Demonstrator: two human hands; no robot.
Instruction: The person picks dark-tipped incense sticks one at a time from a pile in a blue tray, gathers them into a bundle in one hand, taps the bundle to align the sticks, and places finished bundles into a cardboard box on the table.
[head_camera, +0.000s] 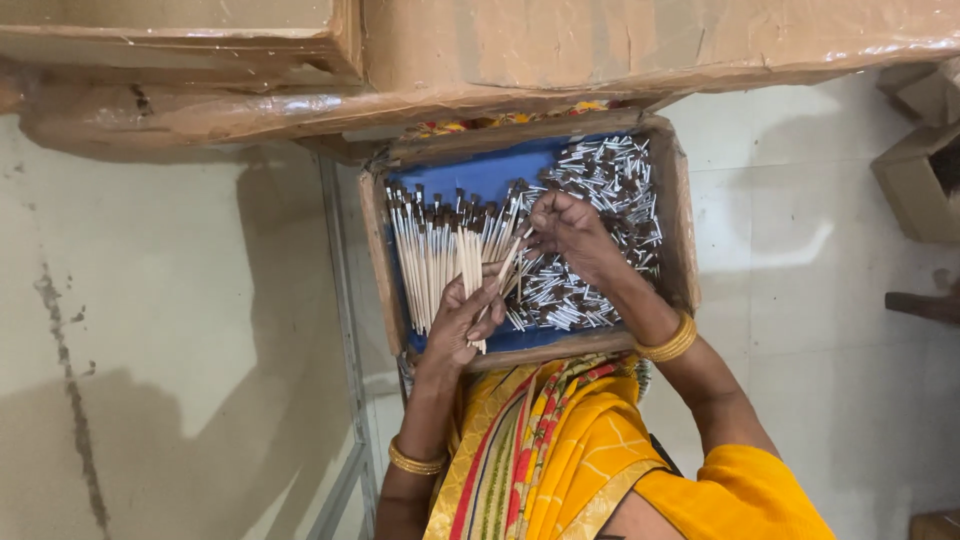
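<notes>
From the head camera, a shallow cardboard tray (672, 215) with a blue lining rests on the person's lap. In its left half lies a neat row of small paintbrushes (432, 255), pale handles side by side, dark bristle ends toward the far rim. In the tray's right half lies a loose heap of brushes (605, 190) with shiny metal ferrules crossing every way.

The left hand (458, 325), at the tray's near rim, has its fingers curled around a small bunch of brushes (478, 265), handles gathered in the palm. The right hand (572, 232), over the middle of the tray, pinches what seems to be one brush (510, 262) between thumb and fingertips, though the heap behind makes this hard to tell.

To do this well, each brush should be turned bristle end the same way as the bunch, slid in parallel, and the left grip kept firm enough that the handles stay level.
</notes>
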